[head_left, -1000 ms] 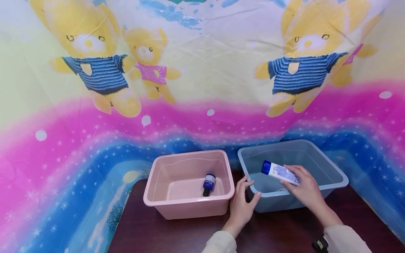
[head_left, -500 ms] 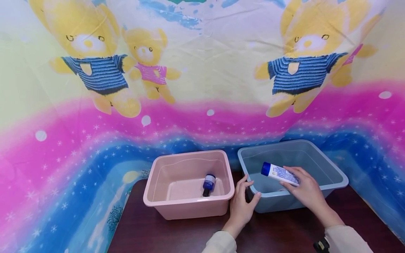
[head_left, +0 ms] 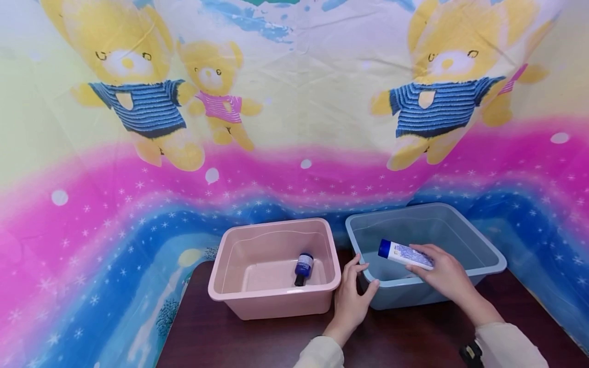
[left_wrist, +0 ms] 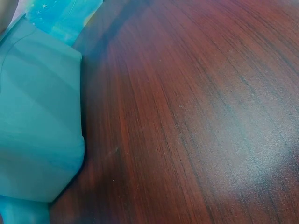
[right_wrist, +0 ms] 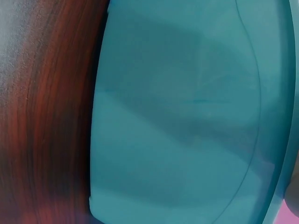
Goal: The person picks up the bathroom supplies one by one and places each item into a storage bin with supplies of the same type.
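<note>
In the head view my right hand (head_left: 445,273) holds a white bottle (head_left: 410,255) with a blue cap and purple-blue print. It grips the end away from the cap, thumb on the near side. The bottle lies nearly level above the blue-grey basin (head_left: 354,236), near its front rim, with the cap pointing left. My left hand (head_left: 352,299) holds the basin's near left corner, thumb on the front rim and fingers on the left rim. Both wrist views show mainly the basin's outer wall (left_wrist: 42,107), the right one with its wall (right_wrist: 177,140) close up.
A pink basin (head_left: 276,304) stands to the left, with a dark blue bottle (head_left: 303,266) with a black top lying inside. Both basins rest on a dark wooden table (head_left: 207,332). A printed bear cloth (head_left: 313,117) hangs behind.
The white bottle has sunk slightly, and its cap end has dipped and shifted a little left. My right forearm has moved slightly right. My left hand and both basins have stayed still.
</note>
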The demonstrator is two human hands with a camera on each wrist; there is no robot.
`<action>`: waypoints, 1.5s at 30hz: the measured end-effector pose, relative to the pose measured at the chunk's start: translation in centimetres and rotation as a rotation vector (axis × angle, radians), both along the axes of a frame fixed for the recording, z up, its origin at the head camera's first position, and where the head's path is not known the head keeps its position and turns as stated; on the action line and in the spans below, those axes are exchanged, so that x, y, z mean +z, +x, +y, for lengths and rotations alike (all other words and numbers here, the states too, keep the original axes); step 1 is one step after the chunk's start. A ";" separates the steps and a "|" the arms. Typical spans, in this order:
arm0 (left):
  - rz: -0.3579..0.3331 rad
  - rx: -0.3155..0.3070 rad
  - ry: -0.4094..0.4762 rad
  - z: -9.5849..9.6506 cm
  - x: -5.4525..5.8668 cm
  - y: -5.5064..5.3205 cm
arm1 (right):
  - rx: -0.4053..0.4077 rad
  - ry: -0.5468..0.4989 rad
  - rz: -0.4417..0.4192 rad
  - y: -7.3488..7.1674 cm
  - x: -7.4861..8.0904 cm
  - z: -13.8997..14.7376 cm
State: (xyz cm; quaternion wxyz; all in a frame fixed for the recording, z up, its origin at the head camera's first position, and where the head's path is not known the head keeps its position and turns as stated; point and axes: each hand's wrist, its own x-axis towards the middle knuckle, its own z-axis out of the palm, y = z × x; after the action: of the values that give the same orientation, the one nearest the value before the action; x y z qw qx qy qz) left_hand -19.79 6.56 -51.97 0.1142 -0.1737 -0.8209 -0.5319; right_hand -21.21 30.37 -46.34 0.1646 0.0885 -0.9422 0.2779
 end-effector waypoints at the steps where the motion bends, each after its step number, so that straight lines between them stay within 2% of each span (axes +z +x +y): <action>1: -0.002 0.001 0.000 0.0 0.0 0.0 | 0.006 0.002 -0.013 0.0 0.1 0.0; 14: -0.019 0.001 0.005 0.0 0.1 0.0 | 0.038 0.006 -0.149 -0.2 0.6 0.3; 25: -0.016 0.002 0.003 0.0 0.0 0.0 | 0.036 -0.001 -0.154 -0.4 0.5 0.4; 32: -0.025 0.002 -0.003 0.0 0.0 0.0 | 0.031 0.023 -0.136 -0.8 0.6 0.4; 45: -0.040 -0.015 0.014 0.0 -0.2 -0.1 | 0.024 0.067 -0.166 -1.5 0.9 0.8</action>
State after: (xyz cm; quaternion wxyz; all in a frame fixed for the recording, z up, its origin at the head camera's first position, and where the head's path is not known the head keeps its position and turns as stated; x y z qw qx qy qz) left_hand -19.85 6.53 -52.19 0.0950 -0.1687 -0.8180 -0.5417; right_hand -22.70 31.20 -45.46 0.0794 0.0820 -0.9603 0.2545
